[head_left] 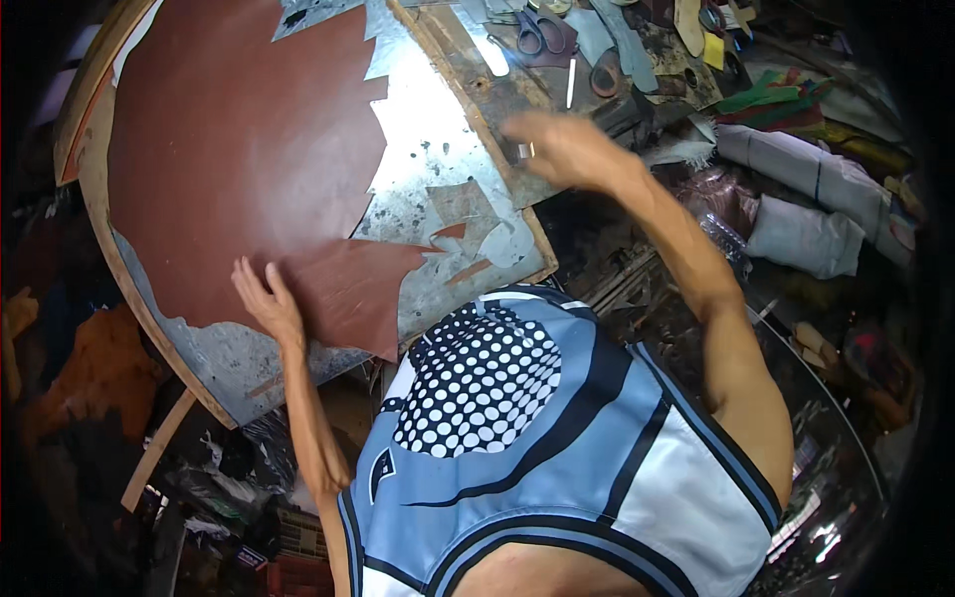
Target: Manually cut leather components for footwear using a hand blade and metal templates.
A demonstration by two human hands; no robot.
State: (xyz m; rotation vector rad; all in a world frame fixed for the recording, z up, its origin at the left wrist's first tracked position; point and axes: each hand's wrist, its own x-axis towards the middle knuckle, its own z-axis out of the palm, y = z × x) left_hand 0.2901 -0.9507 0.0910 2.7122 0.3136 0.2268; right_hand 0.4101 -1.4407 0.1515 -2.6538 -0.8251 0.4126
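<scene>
A large reddish-brown leather sheet (239,129) with a jagged right edge lies over a grey, stained metal-topped table (423,129). My left hand (269,301) rests on the lower part of the leather, its fingers outstretched and holding nothing. Out to the right, my right hand (567,149) is over the near edge of a wooden side bench (477,85). Motion smears its fingers, so whether it holds anything is unclear. Small leather offcuts (468,271) are scattered by the table's near right corner.
Scissors (540,32), a thin white stick (571,84) and grey scraps (622,40) litter the side bench. A wooden rim (164,333) edges the table. White wrapped rolls (786,164) lie at the right. Orange-brown leather (104,368) hangs or lies at the left.
</scene>
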